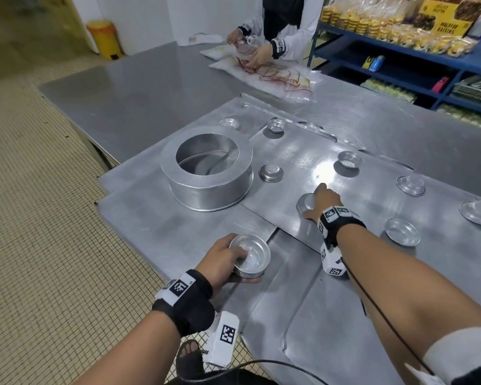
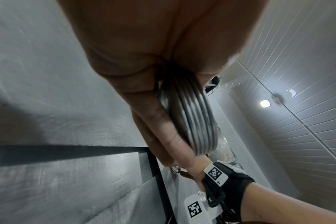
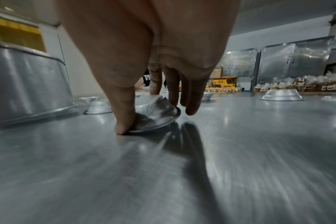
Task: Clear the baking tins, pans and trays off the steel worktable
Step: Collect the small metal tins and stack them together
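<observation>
A: What are we picking up, and where does it lie?

B: A small round shallow aluminium tart tin (image 3: 155, 112), upside down on the flat steel baking tray (image 1: 303, 159). Our right hand (image 1: 321, 202) is directly over it, thumb (image 3: 125, 121) pressed at the near rim, fingers curled round the far side. The rim's right edge looks tipped slightly off the tray, so we judge the grasp has closed on it.

A: And the other hand?

B: Our left hand (image 1: 222, 259) sits at seven o'clock from the right, gripping a nested stack of the same small tins (image 1: 250, 255), mouth up. The stack seems the likely place for this tin, so it would travel back toward us and leftward.

A: Is that path free?

B: It appears so; only bare tray steps lie between. The large round aluminium cake pan (image 1: 208, 170) stands at ten o'clock from the right hand, well apart.

A: What else surrounds us?

B: More small tins scattered from twelve to three o'clock, the nearest one mouth up (image 1: 401, 232) at three. Another person (image 1: 278, 23) works with plastic bags at the worktable's far edge.
</observation>
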{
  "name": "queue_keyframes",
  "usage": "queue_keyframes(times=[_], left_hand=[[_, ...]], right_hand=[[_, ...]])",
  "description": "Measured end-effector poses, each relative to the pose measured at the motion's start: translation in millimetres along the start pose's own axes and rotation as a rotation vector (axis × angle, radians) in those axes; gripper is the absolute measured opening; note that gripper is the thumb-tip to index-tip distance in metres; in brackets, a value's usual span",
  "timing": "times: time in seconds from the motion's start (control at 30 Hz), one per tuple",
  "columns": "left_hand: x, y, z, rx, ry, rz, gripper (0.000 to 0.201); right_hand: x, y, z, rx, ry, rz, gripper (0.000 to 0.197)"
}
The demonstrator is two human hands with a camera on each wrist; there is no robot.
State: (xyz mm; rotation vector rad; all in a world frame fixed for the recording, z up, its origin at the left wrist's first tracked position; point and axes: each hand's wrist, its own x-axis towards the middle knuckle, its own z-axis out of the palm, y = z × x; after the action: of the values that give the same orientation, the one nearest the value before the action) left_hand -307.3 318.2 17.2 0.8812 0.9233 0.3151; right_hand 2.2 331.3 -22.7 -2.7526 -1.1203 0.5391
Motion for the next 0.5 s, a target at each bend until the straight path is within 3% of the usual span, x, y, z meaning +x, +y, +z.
queue_keyframes(times=[0.1, 0.27, 0.5], left_hand=[[0, 0, 2, 0.008, -0.010, -0.002, 0.023], [3, -1, 7, 0.024, -0.027, -0.009, 0.023], [2, -1, 13, -0.015, -0.059, -0.004, 0.018]], right_hand=[[-19, -1, -6, 0.083, -0.006, -0.034, 0.079], [-55, -12, -9, 0.288, 0.103, -0.153, 0.085], [-131, -24, -13, 0.706, 0.286, -0.361, 0.070]])
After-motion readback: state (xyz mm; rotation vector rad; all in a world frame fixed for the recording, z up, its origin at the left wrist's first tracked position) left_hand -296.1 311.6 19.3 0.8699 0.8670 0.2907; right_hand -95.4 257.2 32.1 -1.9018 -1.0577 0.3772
